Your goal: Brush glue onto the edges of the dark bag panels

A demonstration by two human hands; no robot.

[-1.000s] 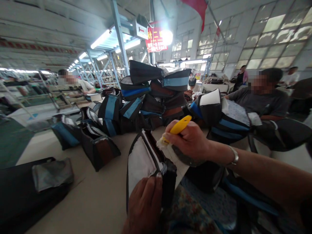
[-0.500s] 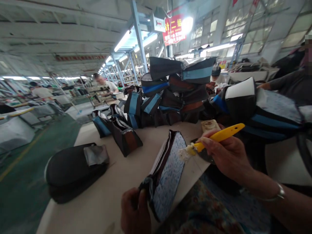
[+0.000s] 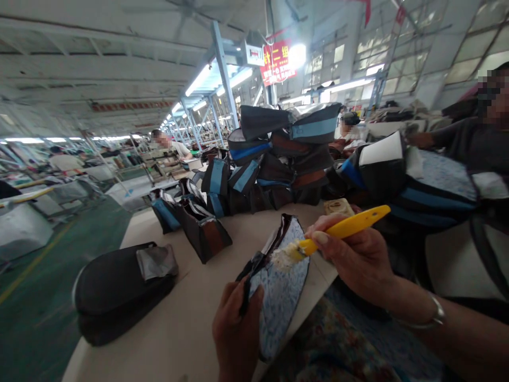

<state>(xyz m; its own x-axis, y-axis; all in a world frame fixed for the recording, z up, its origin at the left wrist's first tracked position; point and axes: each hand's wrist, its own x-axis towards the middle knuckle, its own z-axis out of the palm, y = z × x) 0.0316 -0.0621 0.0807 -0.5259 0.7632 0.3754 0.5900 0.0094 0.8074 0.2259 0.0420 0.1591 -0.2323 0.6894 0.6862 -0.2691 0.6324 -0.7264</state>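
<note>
Brush (image 3: 342, 229) with yellow handle gripped in right hand (image 3: 353, 260), black bag (image 3: 280, 302) clasped in left hand (image 3: 236, 334)

Fluorescent tubes (image 3: 198, 80) and a glaring lamp (image 3: 297, 55) at one o'clock lit the scene brightly, with curved edges and the right hand (image 3: 353, 260) shadowed at four o'clock.

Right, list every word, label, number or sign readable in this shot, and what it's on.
Red hanging sign: "二组" legible, first character blurred.
White box on the steel column: red marking, too small to read.
Red strip along the ceiling: too blurred to read.
Yellow-handled spreader, blue-patterned bag panel: no text visible.
</note>
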